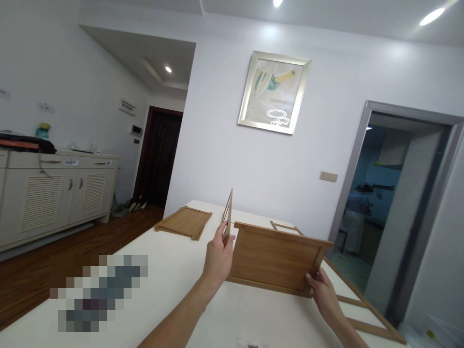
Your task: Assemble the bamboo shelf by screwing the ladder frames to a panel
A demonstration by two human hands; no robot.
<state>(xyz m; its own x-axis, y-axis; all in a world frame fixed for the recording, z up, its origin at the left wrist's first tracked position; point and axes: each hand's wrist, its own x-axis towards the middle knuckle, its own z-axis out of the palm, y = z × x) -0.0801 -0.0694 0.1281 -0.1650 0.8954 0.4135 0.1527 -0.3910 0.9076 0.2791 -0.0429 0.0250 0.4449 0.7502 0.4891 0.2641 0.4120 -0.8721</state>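
My left hand [218, 255] is closed around a thin wooden frame [228, 212], held upright and seen nearly edge-on. A brown wooden panel [275, 258] with a raised border stands tilted up over the white table [163, 285]. The lower right corner of this panel is pinched by my right hand [324, 290], thumb in front and fingers behind. The panel's left edge comes close to my left hand; I cannot tell whether they touch.
Another wooden panel [184, 222] lies flat at the far left of the table. At the right lies an open wooden frame [362, 302] with crossbars, and a smaller frame [286, 227] behind the panel. A white cabinet [54, 193] stands left. A person [357, 212] is beyond the doorway.
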